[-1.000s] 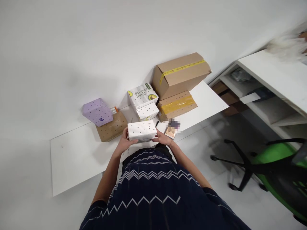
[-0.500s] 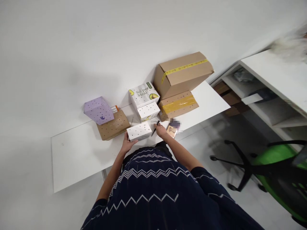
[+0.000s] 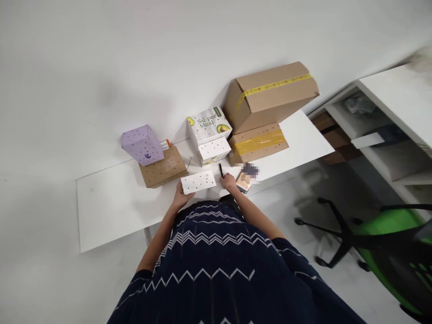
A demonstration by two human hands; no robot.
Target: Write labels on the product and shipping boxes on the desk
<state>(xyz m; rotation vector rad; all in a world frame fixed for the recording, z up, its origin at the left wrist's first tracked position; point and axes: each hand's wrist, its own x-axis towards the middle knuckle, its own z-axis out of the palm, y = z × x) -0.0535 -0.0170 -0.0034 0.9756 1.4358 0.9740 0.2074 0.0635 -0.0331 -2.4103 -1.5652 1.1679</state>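
Note:
My left hand [image 3: 182, 198] is closed around the near left corner of a small white box [image 3: 198, 181] whose top is dotted with dark marks. In my right hand [image 3: 228, 181] is a black pen [image 3: 221, 170], its upper end pointing away from me; the fingertips are too small to make out in detail. The pen is apart from the white box, just off its right end. Beyond them, a second small white box [image 3: 214, 147] with marks stands against a larger "Su-per Meal" box [image 3: 209, 126]. Right of my right hand lies a partly blurred phone-like item [image 3: 243, 182].
On the white table [image 3: 108, 204], a dotted purple box [image 3: 143, 145] rests on a brown box [image 3: 164, 167] at left. A taped carton [image 3: 259, 145] lies before a large carton [image 3: 275, 96] at right. A white shelf [image 3: 381, 153] and a green chair [image 3: 388, 234] stand further right.
The pen has turned in my right hand, from slanting low toward the box to pointing up and away. The white box has tipped so mostly its top shows. The view has shifted slightly.

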